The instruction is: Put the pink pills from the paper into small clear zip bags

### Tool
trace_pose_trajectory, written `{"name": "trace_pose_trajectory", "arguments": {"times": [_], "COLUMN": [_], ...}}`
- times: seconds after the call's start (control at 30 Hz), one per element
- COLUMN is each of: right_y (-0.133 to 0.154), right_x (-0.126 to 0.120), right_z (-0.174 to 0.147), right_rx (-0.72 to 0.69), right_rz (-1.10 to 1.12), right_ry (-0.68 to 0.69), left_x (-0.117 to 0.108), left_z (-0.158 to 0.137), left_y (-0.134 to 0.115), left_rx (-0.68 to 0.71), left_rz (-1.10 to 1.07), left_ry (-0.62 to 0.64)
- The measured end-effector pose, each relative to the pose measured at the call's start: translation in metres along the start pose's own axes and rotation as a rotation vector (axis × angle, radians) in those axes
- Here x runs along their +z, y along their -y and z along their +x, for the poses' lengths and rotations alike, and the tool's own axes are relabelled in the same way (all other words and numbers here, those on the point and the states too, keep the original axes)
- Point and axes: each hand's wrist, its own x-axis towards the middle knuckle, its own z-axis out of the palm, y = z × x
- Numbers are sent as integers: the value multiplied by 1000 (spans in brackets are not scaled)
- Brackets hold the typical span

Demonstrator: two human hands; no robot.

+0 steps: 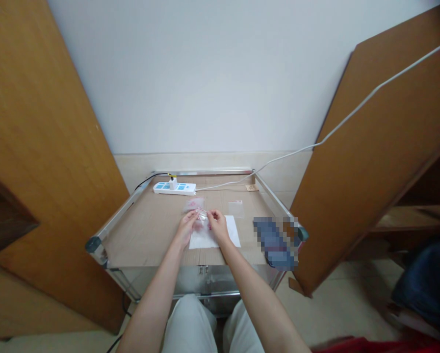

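Nearest, 2 legs in pale trousers [189,321], set before a metal-framed table topped with brown cardboard [141,235]. On it, toward the front edge, 1 white sheet [204,241], lying flat, partly under the hands. Right of the sheet, 1 dark blue item [273,243], pixelated, identity not tellable. Over the sheet, 2 bare hands: left hand [188,228], fingers drawn narrow on the side of 1 small clear bag [202,215]; right hand [218,225], thumb and fingers likewise pinched at the bag's other side. Bag held between the 2 hands, above the sheet's far part, with reddish marks or contents — too small to tell which. Risks, by judgement: thin film could slip or crease if the 2 pinches pull unevenly; a hard tug could tear it; anything loose inside could spill if the bag tips with its mouth apart; a low wrist could drag the sheet. Just beyond the hands, 1 further bag with pinkish marks [194,203]; to its right, 1 flat clear bag [236,209], light enough to shift if brushed. Farther back, 1 white power strip [185,189] with 1 plug [173,183] seated; 1 white cable [278,158] running right — a snag hazard if caught. Farthest, 1 pale wall [220,88].
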Motion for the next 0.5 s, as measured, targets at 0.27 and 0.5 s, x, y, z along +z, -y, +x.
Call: {"name": "trace_pose_trajectory", "arguments": {"times": [0.27,0.5], "right_y": [4,4], "right_x": [1,1], "right_z": [-1,-2], "right_rx": [9,2], "right_rz": [-5,-2], "right_ry": [6,-6], "left_x": [-1,-4], "left_z": [0,-4], "left_y": [0,-1], "left_rx": [-12,-109], "left_rz": [9,-40], "left_ry": [-27,7]}}
